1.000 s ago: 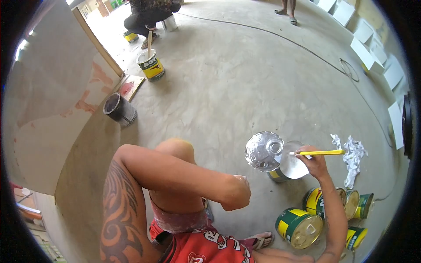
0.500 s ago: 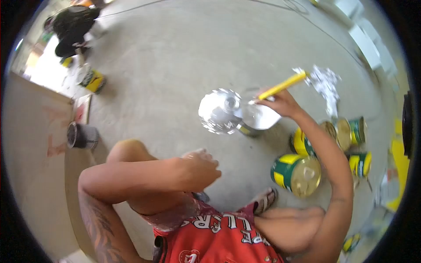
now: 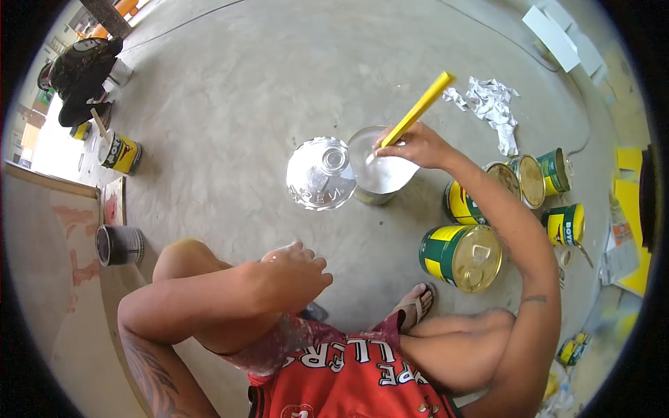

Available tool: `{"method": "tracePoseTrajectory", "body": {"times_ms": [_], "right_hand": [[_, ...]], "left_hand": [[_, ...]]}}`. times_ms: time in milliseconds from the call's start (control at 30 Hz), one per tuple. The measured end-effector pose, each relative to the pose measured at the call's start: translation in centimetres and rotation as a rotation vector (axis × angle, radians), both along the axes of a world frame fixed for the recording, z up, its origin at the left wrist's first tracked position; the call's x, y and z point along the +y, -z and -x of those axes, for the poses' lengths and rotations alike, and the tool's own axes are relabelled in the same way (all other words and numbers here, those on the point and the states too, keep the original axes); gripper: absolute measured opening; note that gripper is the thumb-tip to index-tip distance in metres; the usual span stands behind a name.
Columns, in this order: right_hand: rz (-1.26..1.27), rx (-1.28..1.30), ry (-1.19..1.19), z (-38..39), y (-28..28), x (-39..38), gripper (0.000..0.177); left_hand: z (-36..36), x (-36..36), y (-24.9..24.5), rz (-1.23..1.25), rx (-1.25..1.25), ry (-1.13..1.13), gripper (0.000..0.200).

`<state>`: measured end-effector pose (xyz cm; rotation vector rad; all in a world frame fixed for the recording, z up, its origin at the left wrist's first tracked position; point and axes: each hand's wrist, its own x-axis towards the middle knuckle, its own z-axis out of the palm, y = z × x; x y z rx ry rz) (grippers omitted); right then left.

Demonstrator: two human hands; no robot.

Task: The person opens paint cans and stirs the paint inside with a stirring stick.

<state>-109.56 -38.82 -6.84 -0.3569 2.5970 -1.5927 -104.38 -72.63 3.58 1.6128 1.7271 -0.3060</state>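
My right hand [image 3: 417, 145] is closed around a yellow-handled tool [image 3: 420, 108], held slanted over an open can of white paint [image 3: 380, 175]. The tool's lower end is at the mouth of the can. The can's round silver lid [image 3: 319, 174] stands out on the can's left side. My left hand [image 3: 298, 268] hangs in front of my bent knee, fingers curled loosely and smeared with white; whatever it may hold cannot be made out.
Several green and yellow cans [image 3: 460, 258] stand or lie at the right, with crumpled paper [image 3: 493, 111] beyond. At the left are a dark bucket [image 3: 120, 245], a can with a stick [image 3: 120, 153] and a crouching person [image 3: 80, 76].
The camera view has shifted, so the can and lid appear further left. The yellow tool stands steeper in my right hand. My left hand remains before my knee.
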Motion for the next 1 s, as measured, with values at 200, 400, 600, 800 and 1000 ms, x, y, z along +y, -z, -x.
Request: {"method": "tracePoseTrajectory", "body": {"times_ms": [200, 400, 600, 800, 1000], "right_hand": [[-0.561, -0.28, 0.005, 1.2, -1.9, 1.8, 0.033], [-0.348, 0.042, 0.151, 1.8, 0.1, -0.1, 0.033], [-0.242, -0.065, 0.122, 3.5, 1.0, -1.4, 0.031], [-0.085, -0.07, 0.153, 2.8, 0.9, -2.8, 0.025], [-0.097, -0.113, 0.161, 1.0, -0.4, -3.7, 0.023]], "left_hand": [[-0.2, -0.2, 0.4, 0.037, 0.033, 0.002, 0.046], [0.2, 0.1, 2.5, 0.014, 0.047, 0.01, 0.042], [0.2, 0.5, 3.3, 0.012, 0.023, -0.004, 0.03], [-0.2, 0.5, 3.4, 0.034, 0.036, -0.001, 0.031], [0.0, 1.4, 3.5, 0.144, -0.018, 0.014, 0.034]]}}
